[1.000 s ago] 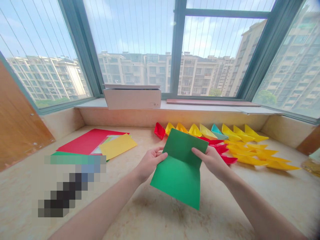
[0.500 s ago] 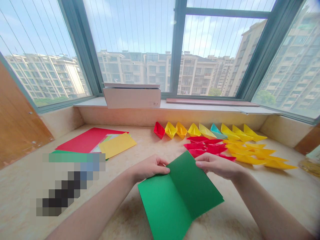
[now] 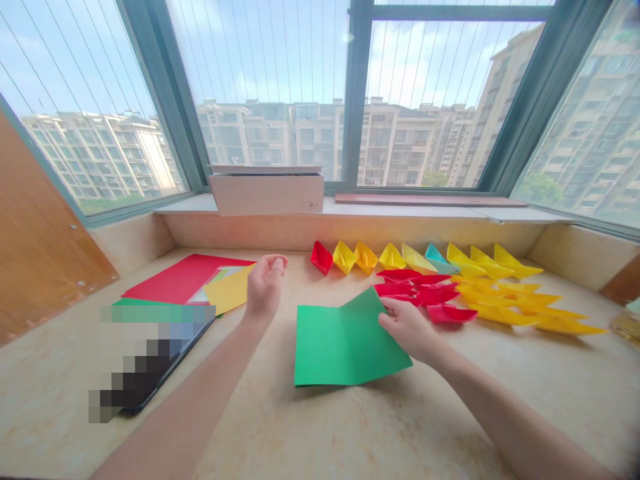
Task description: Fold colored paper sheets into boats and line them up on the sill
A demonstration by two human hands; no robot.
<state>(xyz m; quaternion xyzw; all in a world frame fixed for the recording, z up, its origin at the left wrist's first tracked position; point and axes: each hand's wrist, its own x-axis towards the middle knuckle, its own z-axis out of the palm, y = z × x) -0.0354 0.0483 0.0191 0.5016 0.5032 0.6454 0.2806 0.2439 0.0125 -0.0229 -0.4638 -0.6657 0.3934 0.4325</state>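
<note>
A sheet of green paper (image 3: 340, 347) with a crease down it stands partly opened above the counter. My right hand (image 3: 413, 327) pinches its right upper edge between thumb and fingers. Away from the sheet, my left hand (image 3: 265, 287) is raised with loosely curled fingers and nothing visible in them. It is nearest to a yellow sheet (image 3: 227, 290), whose right end it partly covers. Just behind the green sheet lie several red paper boats (image 3: 440, 293), the closest to my right hand.
Several yellow paper boats (image 3: 525, 307) sit at the right, with a row of mixed-colour boats including a blue one (image 3: 437, 257) behind. Red paper (image 3: 185, 277) and a dark-edged, pixelated device (image 3: 165, 373) lie left. A white box (image 3: 267, 193) stands on the sill.
My left hand has let go of the green paper and moved left and up. The paper, still in my right hand, has turned and risen from the near edge.
</note>
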